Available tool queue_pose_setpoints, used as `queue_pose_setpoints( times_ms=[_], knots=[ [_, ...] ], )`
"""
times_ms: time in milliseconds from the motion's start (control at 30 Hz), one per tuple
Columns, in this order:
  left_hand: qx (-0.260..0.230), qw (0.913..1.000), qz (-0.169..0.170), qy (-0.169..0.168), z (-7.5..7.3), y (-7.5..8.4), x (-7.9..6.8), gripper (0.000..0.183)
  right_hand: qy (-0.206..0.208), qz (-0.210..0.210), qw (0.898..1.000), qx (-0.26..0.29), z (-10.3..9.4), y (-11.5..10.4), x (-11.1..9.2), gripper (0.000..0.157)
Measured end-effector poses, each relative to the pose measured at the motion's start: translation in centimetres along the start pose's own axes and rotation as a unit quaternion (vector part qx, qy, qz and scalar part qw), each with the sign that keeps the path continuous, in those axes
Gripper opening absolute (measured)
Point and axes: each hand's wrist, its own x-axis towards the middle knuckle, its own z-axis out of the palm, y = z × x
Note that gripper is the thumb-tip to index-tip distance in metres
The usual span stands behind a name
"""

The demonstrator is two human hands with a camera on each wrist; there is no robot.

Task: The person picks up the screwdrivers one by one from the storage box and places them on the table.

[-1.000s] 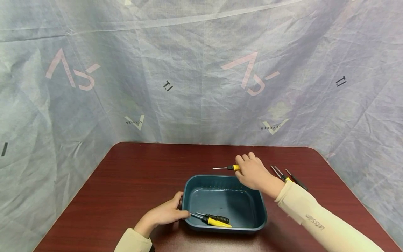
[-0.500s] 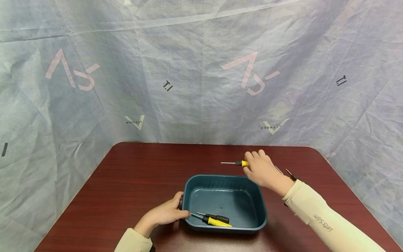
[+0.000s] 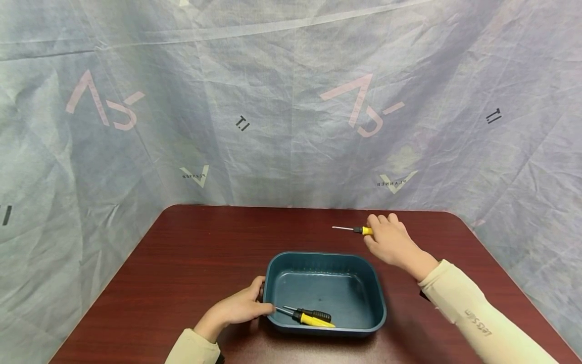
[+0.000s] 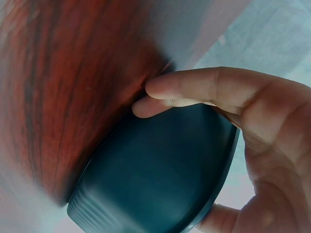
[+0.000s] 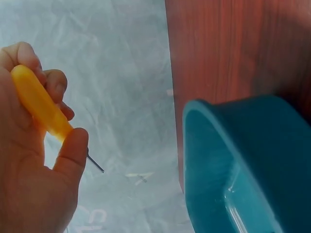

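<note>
A dark teal plastic tub (image 3: pixel 323 290) stands on the table, and my left hand (image 3: pixel 241 306) grips its left side. The left wrist view shows the fingers against the tub's outer wall (image 4: pixel 155 165) and the thumb at the rim. Inside, near the front left corner, lie a yellow-handled screwdriver (image 3: pixel 317 321) and a black-handled screwdriver (image 3: pixel 322 316). Beyond the tub's back right corner, my right hand (image 3: pixel 390 241) holds another yellow screwdriver (image 3: pixel 366 230) above the table, shaft pointing left. In the right wrist view, its yellow handle (image 5: pixel 41 102) lies between thumb and curled fingers.
The reddish-brown wooden table (image 3: pixel 204 253) extends to both sides of the tub. Behind it hangs a grey printed cloth (image 3: pixel 291 126). My right forearm covers the part of the table where more screwdrivers appeared earlier.
My right hand has moved right and slightly farther back with the screwdriver, and its arm now hides the screwdrivers on the right. The left hand and tub have stayed put.
</note>
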Motion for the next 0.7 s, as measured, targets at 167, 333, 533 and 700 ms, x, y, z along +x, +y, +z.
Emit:
queue_pose_setpoints(
  times_ms=[167, 333, 533, 700],
  knots=[
    [-0.002, 1.0, 0.004, 0.001, 0.0, -0.1, 0.1, 0.066, 0.011, 0.013, 1.0, 0.005, -0.1, 0.9, -0.1, 0.012],
    [-0.005, 1.0, 0.007, 0.002, 0.0, -0.2, 0.1, 0.065, 0.005, 0.028, 1.0, 0.006, -0.1, 2.0, -0.2, 0.012],
    [-0.002, 1.0, 0.006, 0.0, 0.0, -0.2, 0.0, 0.065, -0.01, 0.05, 0.999, 0.011, 0.2, 3.3, -0.2, 0.017],
    [0.0, 1.0, 0.004, 0.003, 0.1, -0.3, 0.0, 0.068, -0.022, 0.068, 0.997, 0.013, 0.2, 4.5, -0.3, 0.022]
  ],
)
